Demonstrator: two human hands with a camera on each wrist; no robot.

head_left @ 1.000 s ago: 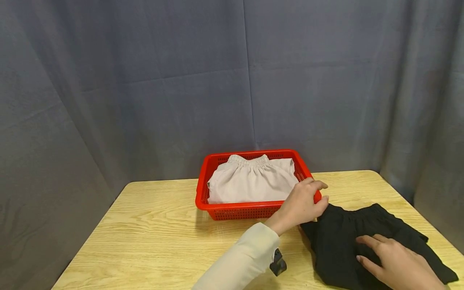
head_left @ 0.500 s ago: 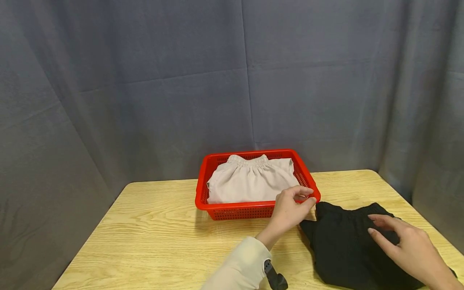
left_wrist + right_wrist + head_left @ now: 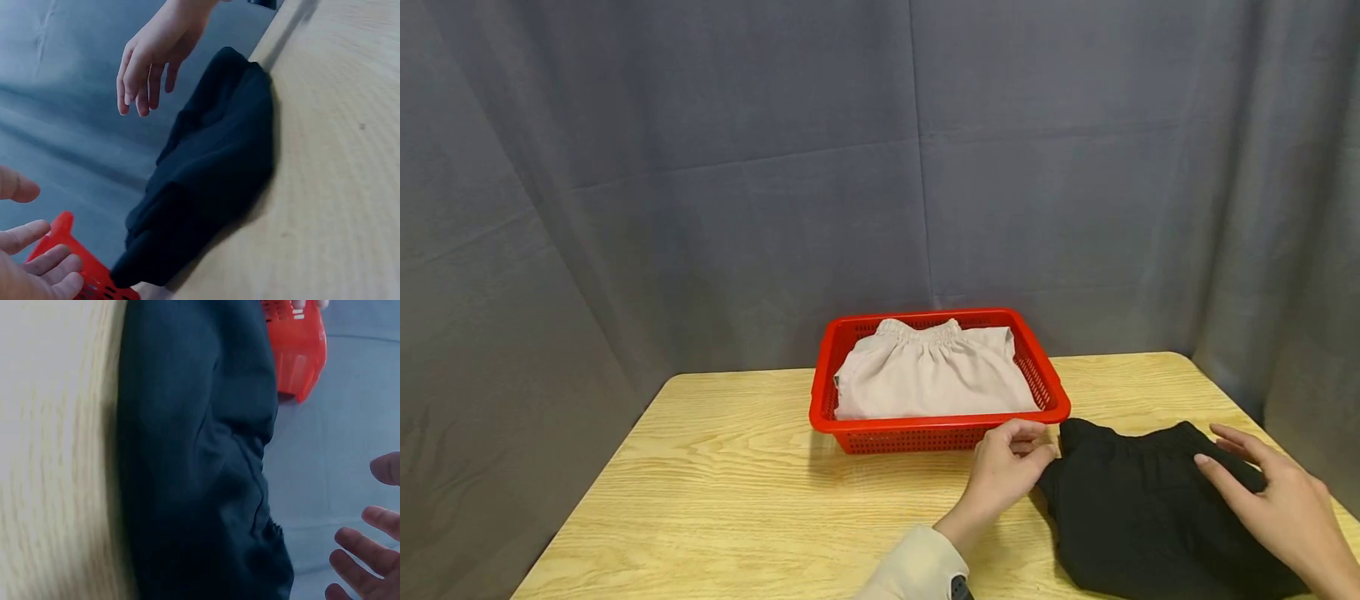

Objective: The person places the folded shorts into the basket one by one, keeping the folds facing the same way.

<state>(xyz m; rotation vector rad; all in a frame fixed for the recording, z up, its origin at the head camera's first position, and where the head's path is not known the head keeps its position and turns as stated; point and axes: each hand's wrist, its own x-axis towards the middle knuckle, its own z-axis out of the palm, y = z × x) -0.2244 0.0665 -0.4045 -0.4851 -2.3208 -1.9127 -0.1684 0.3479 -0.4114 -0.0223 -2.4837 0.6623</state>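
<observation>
Black shorts (image 3: 1135, 508) lie folded on the table's right side, with the waistband toward the back. My left hand (image 3: 1000, 475) hovers by their left edge, just in front of the basket; its thumb and fingers stand apart in the left wrist view, holding nothing. Over the right part of the shorts is my right hand (image 3: 1281, 500), fingers spread and relaxed. The right wrist view shows a gap between that hand's fingers (image 3: 365, 550) and the black cloth (image 3: 187, 456). The red basket (image 3: 925, 423) holds pale shorts (image 3: 932, 375) with a gathered waistband.
The basket stands at the back of the wooden table (image 3: 715, 492), against a grey curtain (image 3: 775, 208) that also hangs along both sides. A pale sleeve (image 3: 917, 567) and a dark wrist strap (image 3: 959, 588) are on the left arm.
My left hand has come down and back from the basket's front right corner. My right hand has moved right and farther back over the black shorts. Basket and pale shorts stay put.
</observation>
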